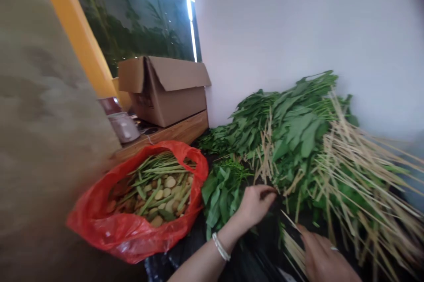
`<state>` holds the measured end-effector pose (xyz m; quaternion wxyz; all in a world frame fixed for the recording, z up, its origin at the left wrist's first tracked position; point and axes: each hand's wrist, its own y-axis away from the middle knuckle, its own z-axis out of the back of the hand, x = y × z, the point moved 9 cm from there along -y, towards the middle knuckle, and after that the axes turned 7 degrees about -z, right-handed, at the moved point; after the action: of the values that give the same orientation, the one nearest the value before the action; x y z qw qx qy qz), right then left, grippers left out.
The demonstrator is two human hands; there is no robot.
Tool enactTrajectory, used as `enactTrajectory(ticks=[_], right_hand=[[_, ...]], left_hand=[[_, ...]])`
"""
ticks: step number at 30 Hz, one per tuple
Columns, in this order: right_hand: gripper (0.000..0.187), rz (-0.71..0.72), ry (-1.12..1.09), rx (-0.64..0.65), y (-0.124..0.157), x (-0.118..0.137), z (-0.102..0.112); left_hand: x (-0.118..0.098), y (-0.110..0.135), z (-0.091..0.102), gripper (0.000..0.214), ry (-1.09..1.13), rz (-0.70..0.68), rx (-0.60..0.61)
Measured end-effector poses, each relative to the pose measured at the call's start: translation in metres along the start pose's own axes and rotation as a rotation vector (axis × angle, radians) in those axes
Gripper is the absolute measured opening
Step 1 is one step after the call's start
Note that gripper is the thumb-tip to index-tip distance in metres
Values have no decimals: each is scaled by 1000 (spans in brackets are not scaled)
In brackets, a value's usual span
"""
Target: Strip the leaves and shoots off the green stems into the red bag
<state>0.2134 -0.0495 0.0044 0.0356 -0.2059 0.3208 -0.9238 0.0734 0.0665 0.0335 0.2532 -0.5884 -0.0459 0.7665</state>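
Observation:
My left hand (256, 206), with a white bracelet on the wrist, has its fingers curled together. Whatever is in them is hidden. Beside it lies a small bunch of leafy greens (221, 193). At the lower right my right hand (326, 255), wearing a ring, closes over several pale dry straw strips (294, 246); their upper ends stick out past the fingers. Behind both hands rises a big heap of leafy green vegetables (294, 127), some tied with straw. More loose straw (361, 171) is spread over the right side of the heap.
An open red plastic bag (132, 238) to the left holds green stems and pale round slices. Behind it, a cardboard box (179, 103) and a light-coloured container (123, 127) stand on a wooden ledge (190, 127). Black plastic (255, 255) lies under the hands. A white wall (298, 30) rises behind.

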Motion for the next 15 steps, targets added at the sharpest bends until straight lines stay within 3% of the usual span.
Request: enactTrajectory(ticks=[2, 4, 6, 8, 12, 15], right_hand=[[35, 65, 88, -10, 1, 2, -1], [40, 36, 191, -44, 0, 2, 1], [38, -83, 263, -95, -4, 0, 6], [36, -102, 276, -100, -7, 9, 6], [32, -26, 268, -27, -7, 28, -2], [30, -3, 300, -13, -4, 28, -3]], left_hand=[[17, -14, -15, 44, 215, 118, 32], [25, -16, -27, 59, 431, 170, 92], [27, -8, -37, 59, 502, 178, 223], [34, 4, -44, 54, 547, 216, 308], [46, 18, -52, 40, 594, 290, 256], [48, 15, -51, 41, 570, 288, 175]])
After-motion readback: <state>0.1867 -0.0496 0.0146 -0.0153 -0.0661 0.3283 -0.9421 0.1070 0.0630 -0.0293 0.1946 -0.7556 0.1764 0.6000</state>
